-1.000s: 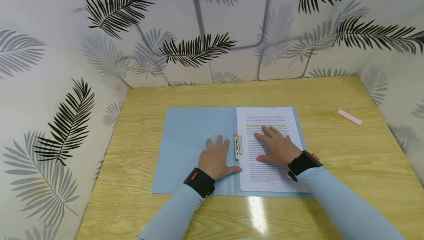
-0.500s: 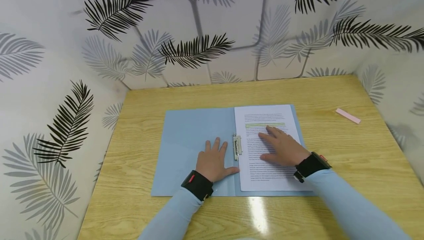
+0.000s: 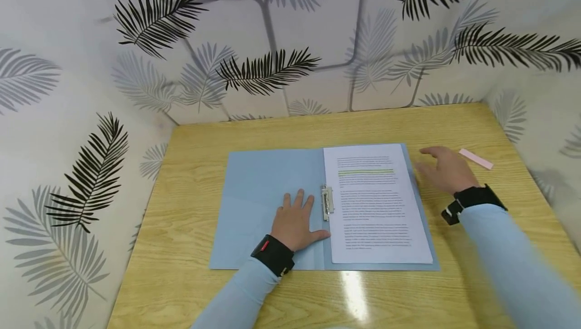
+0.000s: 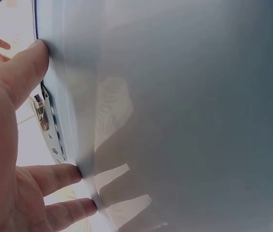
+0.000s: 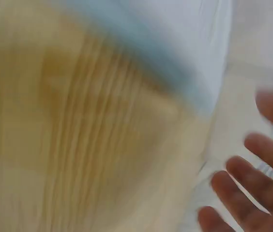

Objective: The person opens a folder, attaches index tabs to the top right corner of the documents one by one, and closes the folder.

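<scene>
A blue folder (image 3: pixel 258 182) lies spread flat on the table, with a stack of printed paper (image 3: pixel 376 208) on its right side. Two yellow-green highlighted lines cross the top sheet. Along the spine sits a metal clip (image 3: pixel 326 203). My left hand (image 3: pixel 294 225) rests with spread fingers on the folder's left cover, thumb reaching to the paper's edge; the left wrist view shows its fingertips (image 4: pixel 73 171) against the blue surface. Beyond the folder's right edge, my right hand (image 3: pixel 447 170) is over the table with loosely bent fingers, holding nothing. Close by it lies a small pink strip (image 3: pixel 476 159).
The wooden table (image 3: pixel 181 218) meets a leaf-patterned wall covering (image 3: pixel 290 41) at the back and both sides. A bright light reflection shows on the table in front of the folder.
My right hand has left the printed paper and moved right, past the folder's edge, close to the pink strip. My left hand has stayed on the cover.
</scene>
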A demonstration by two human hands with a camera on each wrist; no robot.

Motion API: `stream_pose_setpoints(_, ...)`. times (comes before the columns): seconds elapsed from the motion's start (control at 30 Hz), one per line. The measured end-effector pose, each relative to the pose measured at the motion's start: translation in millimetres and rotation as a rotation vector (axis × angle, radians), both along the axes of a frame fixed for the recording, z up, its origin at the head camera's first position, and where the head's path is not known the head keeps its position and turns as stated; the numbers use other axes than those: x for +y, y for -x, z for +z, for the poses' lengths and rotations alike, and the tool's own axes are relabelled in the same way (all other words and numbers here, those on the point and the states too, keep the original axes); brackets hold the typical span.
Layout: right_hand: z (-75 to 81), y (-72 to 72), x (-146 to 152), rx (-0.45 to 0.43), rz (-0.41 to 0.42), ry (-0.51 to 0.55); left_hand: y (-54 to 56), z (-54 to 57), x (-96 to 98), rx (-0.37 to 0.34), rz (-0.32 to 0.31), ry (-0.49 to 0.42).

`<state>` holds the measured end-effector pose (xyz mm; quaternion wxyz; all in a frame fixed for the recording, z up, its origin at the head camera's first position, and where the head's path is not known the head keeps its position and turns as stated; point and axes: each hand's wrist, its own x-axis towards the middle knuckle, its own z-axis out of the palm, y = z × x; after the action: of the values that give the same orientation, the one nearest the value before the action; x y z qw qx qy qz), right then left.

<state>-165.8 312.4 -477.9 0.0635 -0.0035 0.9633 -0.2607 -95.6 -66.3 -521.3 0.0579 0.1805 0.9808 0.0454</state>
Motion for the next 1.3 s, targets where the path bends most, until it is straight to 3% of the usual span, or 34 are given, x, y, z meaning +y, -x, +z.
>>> stream_pose_setpoints(0.1, -7.5, 11.4, 36, 0.048, -0.154, -0.022, -0.4, 0.2, 2.8, 0.008, -0.005, -0.001)
stream_pose_setpoints(0.23, -18.8, 16.9, 73, 0.042, -0.258, -0.088, -1.9, 3.1, 5.1, 0.009, -0.005, -0.002)
stream_pose_setpoints(0.43, -29.1, 16.3, 101, -0.024, -0.233, -0.236, -6.3, 13.9, 4.8, 0.008, -0.023, -0.070)
stream_pose_setpoints(0.57, -31.0, 15.7, 106, 0.002, -0.207, -0.278, -9.1, 24.0, 6.5, 0.016, -0.041, -0.124)
stream_pose_setpoints(0.8, -34.3, 16.5, 102, 0.006, -0.253, -0.241, -13.3, 39.5, 9.5, 0.068, -0.092, -0.163)
stream_pose_setpoints(1.03, -29.1, 11.9, 86, 0.042, -0.243, -0.138, -14.4, 43.6, 10.5, 0.101, -0.114, -0.179)
stream_pose_setpoints(1.13, -26.0, 9.9, 70, 0.079, -0.212, -0.084, -15.6, 45.0, 10.0, 0.098, -0.114, -0.196)
stream_pose_setpoints(1.3, -13.3, 1.9, 21, 0.046, -0.143, 0.113, -17.8, 47.8, 8.6, 0.097, -0.124, -0.243)
